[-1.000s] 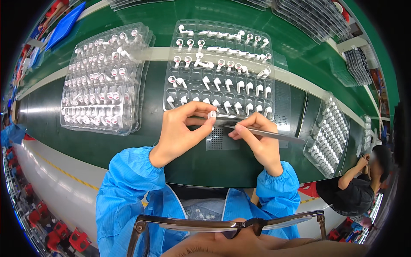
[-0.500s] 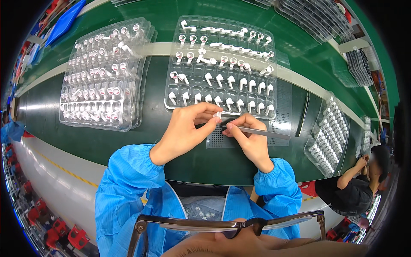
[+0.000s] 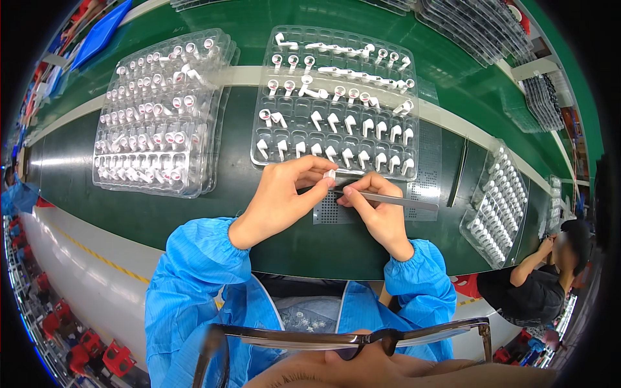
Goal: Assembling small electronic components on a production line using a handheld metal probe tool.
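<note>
- Both my hands are sitting slightly nearer the clear tray than a second ago, and the tweezers' tips are now closing in on the piece.
- I am pinching a small white earbud part [image 3: 330,174] between the thumb and fingertips of my left hand [image 3: 284,194], just near of the clear tray [image 3: 336,107] of white parts.
- My right hand [image 3: 375,210] is gripping grey tweezers [image 3: 388,199], tips pointing left at the part.
- I am judging that a hard squeeze could flick the part out of my fingers, onto the dark belt [image 3: 162,213] or the perforated mat [image 3: 333,212].
- Left, a stack of filled trays [image 3: 162,123] is resting; right, a second tweezers [image 3: 459,171] and another tray [image 3: 498,204] are lying.
- Nothing is blocking my reach to the tray.
</note>
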Demonstrator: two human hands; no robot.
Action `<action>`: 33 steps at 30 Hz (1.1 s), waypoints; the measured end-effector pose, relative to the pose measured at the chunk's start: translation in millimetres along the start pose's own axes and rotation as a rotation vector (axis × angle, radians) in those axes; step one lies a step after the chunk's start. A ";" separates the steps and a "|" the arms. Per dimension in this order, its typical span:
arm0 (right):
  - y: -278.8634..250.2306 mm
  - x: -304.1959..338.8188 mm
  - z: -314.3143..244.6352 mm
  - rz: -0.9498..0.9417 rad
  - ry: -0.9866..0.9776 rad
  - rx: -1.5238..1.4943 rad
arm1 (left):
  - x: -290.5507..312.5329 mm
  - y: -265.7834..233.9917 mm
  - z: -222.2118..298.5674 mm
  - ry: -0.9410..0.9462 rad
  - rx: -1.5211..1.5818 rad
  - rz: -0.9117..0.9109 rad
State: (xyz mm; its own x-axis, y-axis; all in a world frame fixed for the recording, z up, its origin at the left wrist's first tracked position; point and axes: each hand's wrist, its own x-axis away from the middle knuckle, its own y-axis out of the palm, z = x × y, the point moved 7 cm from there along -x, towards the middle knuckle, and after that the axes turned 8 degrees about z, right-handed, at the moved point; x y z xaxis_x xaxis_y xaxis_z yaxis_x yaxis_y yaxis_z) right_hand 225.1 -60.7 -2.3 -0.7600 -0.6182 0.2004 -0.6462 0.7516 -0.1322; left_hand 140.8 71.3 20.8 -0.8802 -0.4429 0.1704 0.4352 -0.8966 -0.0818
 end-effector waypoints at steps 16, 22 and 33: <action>2.3 1.4 -1.9 -0.013 0.006 0.000 | 0.6 1.2 -1.5 -0.013 0.000 0.003; 1.6 1.5 -0.6 -0.010 0.013 -0.009 | 0.1 1.6 -1.1 -0.014 -0.010 0.006; 0.2 1.6 1.9 -0.021 0.032 0.014 | 0.7 1.8 0.0 0.019 -0.014 0.019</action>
State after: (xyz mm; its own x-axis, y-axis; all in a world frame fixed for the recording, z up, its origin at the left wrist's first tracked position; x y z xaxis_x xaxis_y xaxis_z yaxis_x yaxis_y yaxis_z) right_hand 223.6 -62.0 -3.9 -0.7439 -0.6260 0.2339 -0.6630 0.7351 -0.1416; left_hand 141.0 69.3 20.8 -0.8753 -0.4597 0.1499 0.4493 -0.8878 -0.0991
